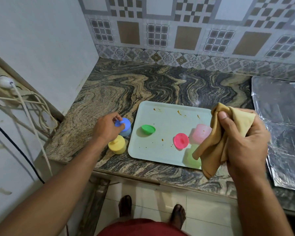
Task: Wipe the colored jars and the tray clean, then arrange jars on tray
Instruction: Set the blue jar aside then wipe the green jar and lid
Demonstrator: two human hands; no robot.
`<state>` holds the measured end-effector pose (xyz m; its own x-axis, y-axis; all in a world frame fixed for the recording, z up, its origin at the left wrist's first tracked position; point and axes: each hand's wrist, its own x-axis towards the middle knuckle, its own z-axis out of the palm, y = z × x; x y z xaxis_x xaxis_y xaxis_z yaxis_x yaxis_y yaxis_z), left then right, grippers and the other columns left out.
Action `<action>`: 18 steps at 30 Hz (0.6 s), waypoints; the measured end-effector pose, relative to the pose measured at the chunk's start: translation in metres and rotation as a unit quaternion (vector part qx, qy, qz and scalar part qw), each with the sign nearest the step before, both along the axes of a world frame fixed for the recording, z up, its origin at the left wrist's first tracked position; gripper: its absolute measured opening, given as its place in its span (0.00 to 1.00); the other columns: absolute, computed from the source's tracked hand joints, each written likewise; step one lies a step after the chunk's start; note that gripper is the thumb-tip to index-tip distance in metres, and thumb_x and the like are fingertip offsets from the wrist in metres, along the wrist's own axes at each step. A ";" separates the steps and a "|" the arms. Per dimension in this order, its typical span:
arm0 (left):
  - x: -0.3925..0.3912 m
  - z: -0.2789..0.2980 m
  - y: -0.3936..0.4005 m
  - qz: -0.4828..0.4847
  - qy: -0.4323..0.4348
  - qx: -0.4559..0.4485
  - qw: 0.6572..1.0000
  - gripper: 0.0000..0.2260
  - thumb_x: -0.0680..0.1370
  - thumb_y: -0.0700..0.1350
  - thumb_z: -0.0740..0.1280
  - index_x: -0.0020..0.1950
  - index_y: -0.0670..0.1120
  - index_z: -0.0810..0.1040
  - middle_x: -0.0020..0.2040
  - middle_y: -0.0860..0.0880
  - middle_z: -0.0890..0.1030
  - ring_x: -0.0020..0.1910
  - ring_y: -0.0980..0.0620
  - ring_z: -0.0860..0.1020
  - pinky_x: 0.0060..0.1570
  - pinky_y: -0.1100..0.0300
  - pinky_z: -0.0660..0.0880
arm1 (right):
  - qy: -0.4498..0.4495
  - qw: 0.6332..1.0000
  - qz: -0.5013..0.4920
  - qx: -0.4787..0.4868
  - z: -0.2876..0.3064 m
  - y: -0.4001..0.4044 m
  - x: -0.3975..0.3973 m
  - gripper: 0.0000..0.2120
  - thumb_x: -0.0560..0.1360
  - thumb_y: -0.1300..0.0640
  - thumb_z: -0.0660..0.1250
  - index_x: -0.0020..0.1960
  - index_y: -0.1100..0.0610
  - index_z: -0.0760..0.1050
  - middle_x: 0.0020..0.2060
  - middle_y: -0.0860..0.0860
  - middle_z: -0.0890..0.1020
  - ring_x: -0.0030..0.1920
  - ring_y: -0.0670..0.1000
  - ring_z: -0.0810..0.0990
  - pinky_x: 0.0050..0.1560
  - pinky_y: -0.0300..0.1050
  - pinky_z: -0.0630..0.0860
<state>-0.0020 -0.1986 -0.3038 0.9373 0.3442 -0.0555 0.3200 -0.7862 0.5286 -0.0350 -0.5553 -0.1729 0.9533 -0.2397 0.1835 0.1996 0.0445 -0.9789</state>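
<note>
A pale tray (160,150) with brown stains lies on the granite counter. On it rest a loose green lid (148,129), a loose pink lid (181,141), a lidless pink jar (201,133) and a lidless green jar (192,158), the last two partly hidden by the cloth. Left of the tray stand a blue jar (125,127) and a yellow jar (117,144), both lidded. My left hand (107,128) grips the blue jar's lid. Held above the tray's right end, my right hand (245,142) clutches a tan cloth (216,140).
Foil sheeting (283,130) covers the counter to the right. A socket with a white plug and loose cables (24,106) hangs on the left wall. The tiled wall closes the back. The counter's front edge (160,183) runs just below the tray.
</note>
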 end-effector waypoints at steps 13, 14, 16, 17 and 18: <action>-0.016 0.014 -0.148 -0.302 -0.041 -0.057 0.951 0.20 0.72 0.53 0.75 0.64 0.55 0.79 0.57 0.52 0.76 0.58 0.49 0.76 0.60 0.50 0.74 | 0.022 0.995 -0.093 -0.003 -0.014 -0.065 -0.025 0.05 0.77 0.55 0.74 0.48 0.50 0.79 0.43 0.49 0.81 0.42 0.46 0.78 0.45 0.45 0.76; -0.016 0.010 -0.163 -0.331 -0.024 -0.045 0.942 0.24 0.71 0.55 0.76 0.66 0.55 0.78 0.58 0.53 0.76 0.58 0.49 0.74 0.60 0.48 0.74 | 0.022 0.995 -0.096 -0.004 -0.016 -0.066 -0.027 0.05 0.77 0.55 0.75 0.48 0.50 0.79 0.43 0.50 0.81 0.43 0.47 0.78 0.45 0.45 0.76; -0.014 0.004 -0.189 -0.379 0.012 0.000 0.925 0.33 0.69 0.57 0.77 0.72 0.56 0.73 0.62 0.53 0.74 0.61 0.49 0.72 0.61 0.47 0.73 | 0.025 0.995 -0.098 -0.006 -0.019 -0.068 -0.031 0.05 0.77 0.54 0.75 0.48 0.50 0.79 0.44 0.52 0.81 0.44 0.48 0.78 0.45 0.45 0.76; -0.012 0.001 -0.201 -0.398 0.028 0.025 0.916 0.36 0.68 0.59 0.77 0.74 0.56 0.70 0.64 0.53 0.72 0.63 0.48 0.70 0.62 0.47 0.72 | 0.027 0.995 -0.098 -0.003 -0.020 -0.069 -0.034 0.06 0.77 0.55 0.76 0.49 0.51 0.79 0.44 0.51 0.82 0.44 0.48 0.79 0.45 0.44 0.76; -0.010 -0.001 -0.210 -0.412 0.040 0.047 0.909 0.39 0.67 0.59 0.77 0.76 0.57 0.67 0.67 0.52 0.71 0.64 0.48 0.69 0.63 0.48 0.71 | 0.031 0.995 -0.098 0.003 -0.021 -0.070 -0.036 0.06 0.78 0.57 0.76 0.50 0.51 0.79 0.43 0.50 0.82 0.43 0.47 0.79 0.45 0.42 0.76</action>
<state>-0.0120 -0.4084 -0.3049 0.8734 -0.4659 -0.1419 -0.3631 -0.8171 0.4478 -0.0708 -0.6251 -0.1939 0.8973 -0.4235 0.1246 0.1447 0.0154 -0.9894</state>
